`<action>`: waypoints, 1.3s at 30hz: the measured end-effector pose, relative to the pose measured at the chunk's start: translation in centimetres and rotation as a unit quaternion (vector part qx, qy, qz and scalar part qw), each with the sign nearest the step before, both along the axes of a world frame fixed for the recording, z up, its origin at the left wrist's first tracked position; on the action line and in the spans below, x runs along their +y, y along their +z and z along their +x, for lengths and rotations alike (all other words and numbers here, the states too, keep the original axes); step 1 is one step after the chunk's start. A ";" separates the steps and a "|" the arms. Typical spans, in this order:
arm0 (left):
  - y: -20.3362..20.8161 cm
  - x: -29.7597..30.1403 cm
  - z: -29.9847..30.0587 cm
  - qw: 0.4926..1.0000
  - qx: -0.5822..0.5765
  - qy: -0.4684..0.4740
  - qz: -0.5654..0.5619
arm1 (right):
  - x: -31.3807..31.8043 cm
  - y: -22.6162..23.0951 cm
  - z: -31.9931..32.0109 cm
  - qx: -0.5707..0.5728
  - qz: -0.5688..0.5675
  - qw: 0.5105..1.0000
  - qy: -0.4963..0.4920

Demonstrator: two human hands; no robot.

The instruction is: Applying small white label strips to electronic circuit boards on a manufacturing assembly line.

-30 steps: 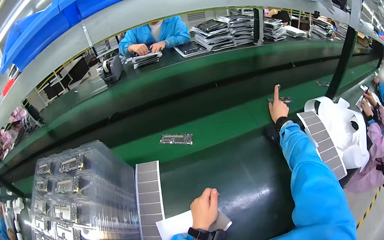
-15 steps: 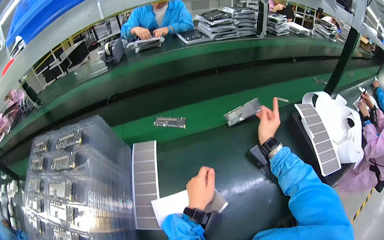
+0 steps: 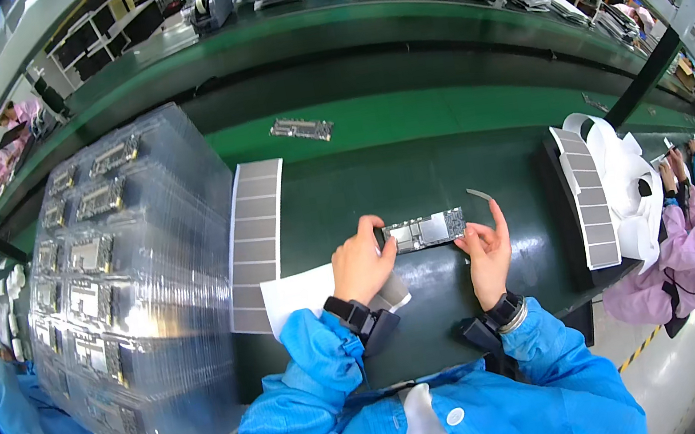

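Observation:
Between my hands I hold a circuit board [image 3: 427, 231] with silver shields, face up above the dark green table. My left hand [image 3: 359, 262] pinches its left end, thumb below and forefinger above. My right hand [image 3: 487, 263] grips its right end with thumb and fingers, while the forefinger is raised. A thin grey strip [image 3: 479, 195] sits at that fingertip. Under my left hand lies a white sheet [image 3: 298, 294] with a grey part showing beside the wrist. A sheet of grey rectangular labels [image 3: 257, 239] lies to its left.
A tall stack of clear plastic trays [image 3: 176, 269] with circuit boards stands at left. Another circuit board [image 3: 301, 129] rests on the bright green strip beyond. At right, a second label sheet [image 3: 587, 199] leans beside white curled backing paper [image 3: 630, 184]. Co-workers sit opposite and at right.
My right hand has brought the circuit board in from the far right toward me. My left hand has risen from the white sheet and taken its left end. The view has tilted down.

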State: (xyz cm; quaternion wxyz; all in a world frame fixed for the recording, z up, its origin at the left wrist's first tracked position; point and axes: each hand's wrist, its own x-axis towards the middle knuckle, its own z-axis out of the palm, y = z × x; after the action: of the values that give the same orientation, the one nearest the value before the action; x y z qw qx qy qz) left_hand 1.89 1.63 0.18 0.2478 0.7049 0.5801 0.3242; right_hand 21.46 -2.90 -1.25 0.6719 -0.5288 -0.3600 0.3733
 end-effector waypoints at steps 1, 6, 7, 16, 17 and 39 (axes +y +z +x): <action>0.3 -0.2 0.0 1.000 -0.006 0.006 -0.011 | -0.6 0.0 0.1 -0.026 0.003 1.000 0.010; -0.1 -0.6 -0.2 0.999 0.012 -0.027 -0.011 | -2.0 0.1 1.2 -0.189 -0.026 0.981 0.044; 0.1 -0.7 -0.1 0.999 0.018 -0.031 -0.018 | -1.8 0.5 1.2 -0.270 -0.029 0.962 0.007; 0.2 -0.8 0.1 0.998 -0.046 -0.014 -0.040 | 1.5 0.9 0.7 -0.108 0.060 0.992 -0.002; 0.4 -0.9 0.1 0.997 -0.063 -0.015 -0.045 | 1.7 0.8 0.3 -0.084 0.047 0.995 0.019; -0.1 -0.3 0.7 0.983 -0.148 -0.052 -0.095 | 1.3 1.2 -1.6 0.000 -0.034 0.998 0.057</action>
State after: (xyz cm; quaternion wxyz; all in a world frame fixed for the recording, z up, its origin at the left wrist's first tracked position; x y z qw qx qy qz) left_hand 2.60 1.33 0.07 0.4132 0.6515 0.5281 0.3547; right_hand 19.88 -1.59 -0.03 0.6310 -0.5302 -0.3765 0.4230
